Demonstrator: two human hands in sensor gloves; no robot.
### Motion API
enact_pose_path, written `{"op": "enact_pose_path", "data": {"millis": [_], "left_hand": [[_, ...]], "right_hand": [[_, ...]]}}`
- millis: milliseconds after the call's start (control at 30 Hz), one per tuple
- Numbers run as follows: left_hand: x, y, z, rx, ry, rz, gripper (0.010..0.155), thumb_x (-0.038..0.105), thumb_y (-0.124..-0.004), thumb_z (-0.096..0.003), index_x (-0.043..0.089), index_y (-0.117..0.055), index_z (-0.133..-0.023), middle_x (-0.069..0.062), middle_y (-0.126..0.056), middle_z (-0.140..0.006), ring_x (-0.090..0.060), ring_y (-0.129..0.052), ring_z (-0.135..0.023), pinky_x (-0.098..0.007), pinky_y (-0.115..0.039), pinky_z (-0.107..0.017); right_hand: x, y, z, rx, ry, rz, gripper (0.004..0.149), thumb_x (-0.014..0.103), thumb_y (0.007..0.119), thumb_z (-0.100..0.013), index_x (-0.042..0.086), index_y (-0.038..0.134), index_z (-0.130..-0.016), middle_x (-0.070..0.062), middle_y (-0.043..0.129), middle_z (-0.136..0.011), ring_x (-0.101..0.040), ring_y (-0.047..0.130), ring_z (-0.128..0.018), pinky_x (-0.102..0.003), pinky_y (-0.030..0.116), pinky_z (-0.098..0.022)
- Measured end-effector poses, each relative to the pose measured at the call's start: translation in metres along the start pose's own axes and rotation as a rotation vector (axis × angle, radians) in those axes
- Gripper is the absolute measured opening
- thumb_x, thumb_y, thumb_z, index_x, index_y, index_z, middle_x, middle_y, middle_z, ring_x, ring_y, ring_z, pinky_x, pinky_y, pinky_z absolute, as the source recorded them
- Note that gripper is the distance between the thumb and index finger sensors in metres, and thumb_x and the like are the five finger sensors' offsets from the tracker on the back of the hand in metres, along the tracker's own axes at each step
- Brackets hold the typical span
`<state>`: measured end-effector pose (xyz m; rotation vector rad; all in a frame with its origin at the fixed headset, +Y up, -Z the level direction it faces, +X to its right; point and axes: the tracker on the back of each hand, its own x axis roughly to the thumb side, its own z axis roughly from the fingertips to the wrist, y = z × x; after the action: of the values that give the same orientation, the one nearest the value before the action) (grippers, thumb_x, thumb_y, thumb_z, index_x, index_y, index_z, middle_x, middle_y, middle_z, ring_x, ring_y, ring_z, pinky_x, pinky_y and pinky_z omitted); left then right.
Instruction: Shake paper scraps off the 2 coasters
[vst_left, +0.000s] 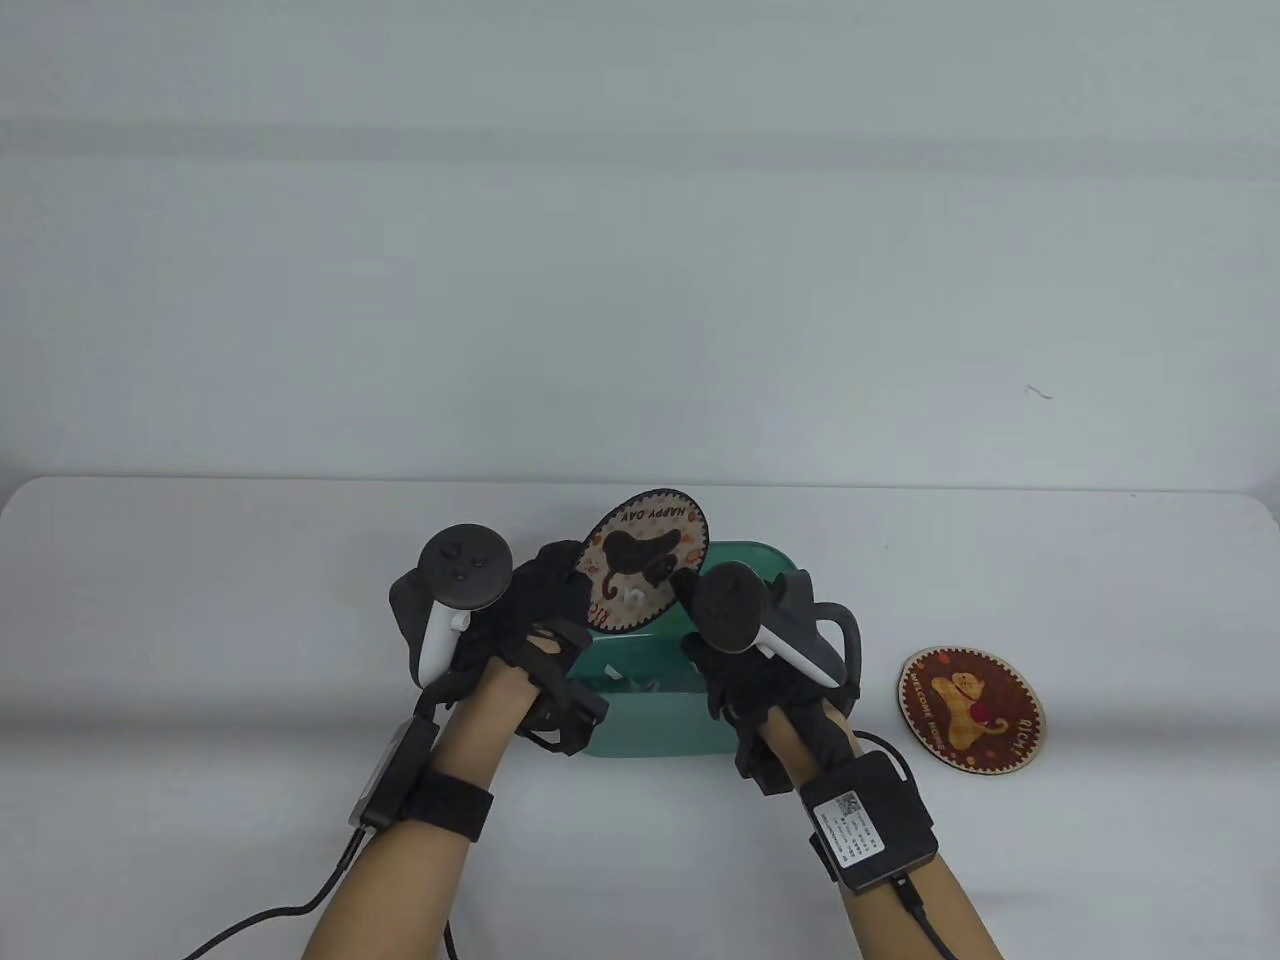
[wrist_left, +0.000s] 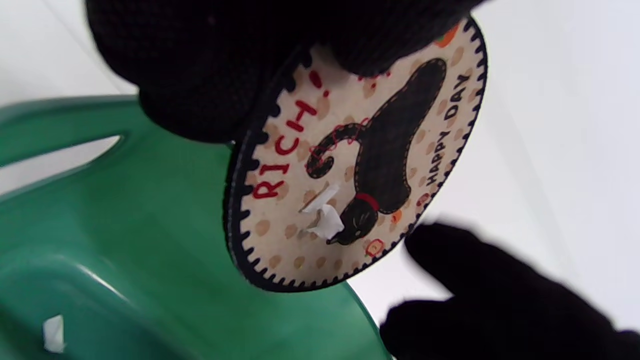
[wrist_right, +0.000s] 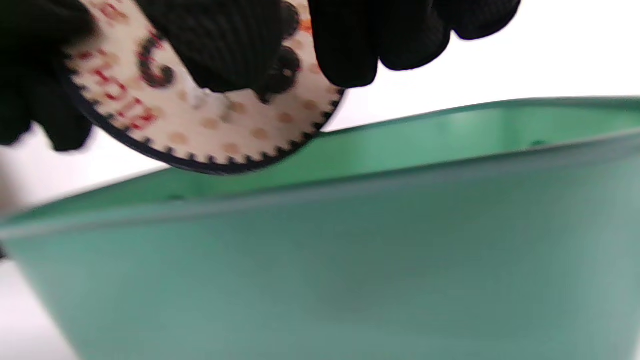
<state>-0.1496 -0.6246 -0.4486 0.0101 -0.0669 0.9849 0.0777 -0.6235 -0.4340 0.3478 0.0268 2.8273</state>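
Observation:
My left hand (vst_left: 553, 588) pinches the edge of a cream coaster (vst_left: 645, 560) printed with a black cat, and holds it tilted steeply above the green bin (vst_left: 660, 735). In the left wrist view two white paper scraps (wrist_left: 325, 215) cling to the coaster (wrist_left: 380, 150) near the cat's head. My right hand (vst_left: 697, 650) hovers just right of this coaster's lower edge, fingers loosely bent and holding nothing. In the right wrist view its fingers (wrist_right: 350, 45) hang in front of the coaster (wrist_right: 215, 130). A second, dark red coaster (vst_left: 972, 710) lies flat on the table to the right of the bin.
The green bin (wrist_left: 150, 225) sits under both hands near the table's front edge, with a few white scraps (wrist_left: 53, 332) lying inside. The white table stretches out to the left and right of it. Cables run from both wrists toward the bottom edge.

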Motion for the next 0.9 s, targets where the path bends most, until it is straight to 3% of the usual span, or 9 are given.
{"op": "enact_pose_path", "data": {"millis": [133,167,200,233,433,567,700,900], "left_hand": [[0.005,-0.005,0.002,-0.013,-0.032,0.024,0.042,0.025,-0.076,-0.0479,0.014,-0.07,-0.088,-0.016,-0.084,-0.077,-0.036,-0.095,-0.052,-0.038,-0.084,-0.033],[0.006,-0.005,0.003,-0.012,-0.039,0.01,0.043,0.025,-0.076,-0.048,0.014,-0.07,-0.089,-0.016,-0.084,-0.077,-0.036,-0.095,-0.052,-0.038,-0.084,-0.033],[0.007,-0.005,0.004,-0.005,-0.043,-0.006,0.043,0.025,-0.076,-0.0479,0.014,-0.07,-0.089,-0.016,-0.084,-0.077,-0.036,-0.095,-0.053,-0.038,-0.084,-0.034],[0.007,-0.005,0.004,0.002,-0.05,-0.021,0.043,0.025,-0.076,-0.0479,0.014,-0.07,-0.089,-0.016,-0.084,-0.078,-0.036,-0.095,-0.053,-0.038,-0.084,-0.034],[-0.001,-0.001,0.002,0.015,-0.023,0.023,0.043,0.025,-0.076,-0.048,0.014,-0.069,-0.089,-0.016,-0.084,-0.078,-0.036,-0.095,-0.053,-0.038,-0.084,-0.034],[-0.005,0.001,0.004,0.029,-0.021,0.035,0.043,0.025,-0.076,-0.0479,0.014,-0.069,-0.089,-0.016,-0.083,-0.078,-0.036,-0.095,-0.052,-0.038,-0.084,-0.034],[-0.01,0.011,0.01,0.048,-0.028,0.083,0.043,0.026,-0.075,-0.048,0.014,-0.069,-0.089,-0.016,-0.083,-0.078,-0.036,-0.095,-0.052,-0.037,-0.084,-0.034],[-0.025,0.048,0.042,0.197,-0.057,0.233,0.044,0.026,-0.075,-0.0482,0.014,-0.068,-0.089,-0.016,-0.084,-0.076,-0.034,-0.096,-0.051,-0.036,-0.084,-0.033]], "right_hand": [[0.008,0.009,-0.007,0.029,-0.047,-0.032,0.076,0.038,0.076,-0.045,0.051,0.017,-0.091,-0.006,0.052,-0.101,-0.03,0.058,-0.087,-0.049,0.049,-0.067],[0.007,0.011,-0.01,0.083,-0.024,0.008,0.068,0.038,0.076,-0.044,0.046,0.03,-0.094,-0.006,0.052,-0.101,-0.031,0.057,-0.088,-0.05,0.049,-0.067],[0.006,0.012,-0.012,0.124,-0.003,0.034,0.049,0.039,0.077,-0.044,0.029,0.063,-0.089,-0.007,0.056,-0.099,-0.032,0.057,-0.088,-0.05,0.05,-0.066],[0.004,0.013,-0.012,0.157,0.031,0.085,0.039,0.039,0.077,-0.043,0.024,0.075,-0.08,-0.007,0.06,-0.097,-0.032,0.058,-0.088,-0.05,0.05,-0.066],[-0.008,0.002,-0.008,0.102,0.027,0.046,0.045,0.036,0.077,-0.044,0.026,0.067,-0.087,-0.008,0.063,-0.095,-0.032,0.061,-0.086,-0.05,0.053,-0.064],[-0.011,0.002,-0.007,0.09,0.017,0.022,0.065,0.036,0.076,-0.044,0.033,0.037,-0.096,-0.008,0.061,-0.097,-0.032,0.062,-0.086,-0.05,0.053,-0.064],[-0.015,0.01,-0.007,0.166,0.022,0.008,0.063,0.038,0.074,-0.045,0.031,0.038,-0.096,-0.008,0.054,-0.1,-0.032,0.057,-0.088,-0.05,0.051,-0.066],[-0.025,-0.004,0.016,-0.02,-0.032,-0.127,0.059,0.037,0.074,-0.044,0.027,0.044,-0.095,-0.008,0.051,-0.1,-0.031,0.055,-0.088,-0.049,0.051,-0.065]]}}
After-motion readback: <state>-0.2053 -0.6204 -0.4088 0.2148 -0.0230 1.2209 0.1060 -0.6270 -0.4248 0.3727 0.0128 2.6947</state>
